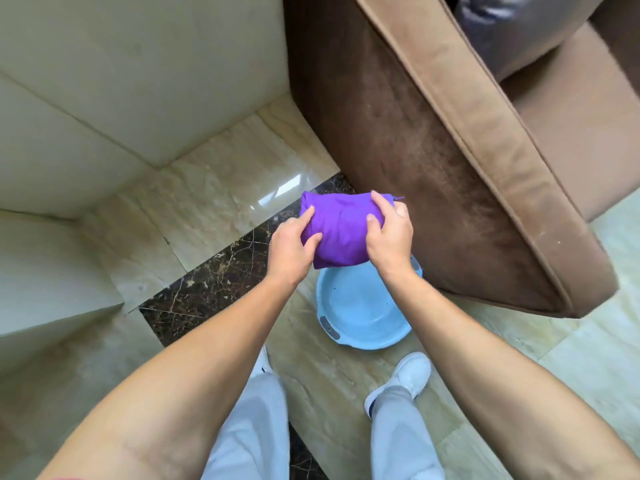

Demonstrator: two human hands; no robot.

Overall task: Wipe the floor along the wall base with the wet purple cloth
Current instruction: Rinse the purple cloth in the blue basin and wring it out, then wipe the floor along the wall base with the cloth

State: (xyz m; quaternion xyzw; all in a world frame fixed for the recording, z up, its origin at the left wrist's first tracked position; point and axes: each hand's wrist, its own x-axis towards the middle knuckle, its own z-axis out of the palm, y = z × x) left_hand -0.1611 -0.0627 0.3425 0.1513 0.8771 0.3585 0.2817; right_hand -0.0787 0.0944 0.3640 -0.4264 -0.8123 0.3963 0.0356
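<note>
Both hands (291, 251) (389, 233) clasp purple cloth (341, 230) above blue basin (360, 313).

Readable text: none anywhere in view.
Blue basin (360, 313): small dark grey patch on near-left rim, perhaps a label; nothing legible on it.
Purple cloth (341, 233): plain, no print or tag lettering.
Brown sofa (433, 161): no brand mark or tag showing.
White shoe (408, 375): no logo or number to be made out.
Wall panels (138, 81) and floor tiles (214, 188): no signs, numbers or markings.
</note>
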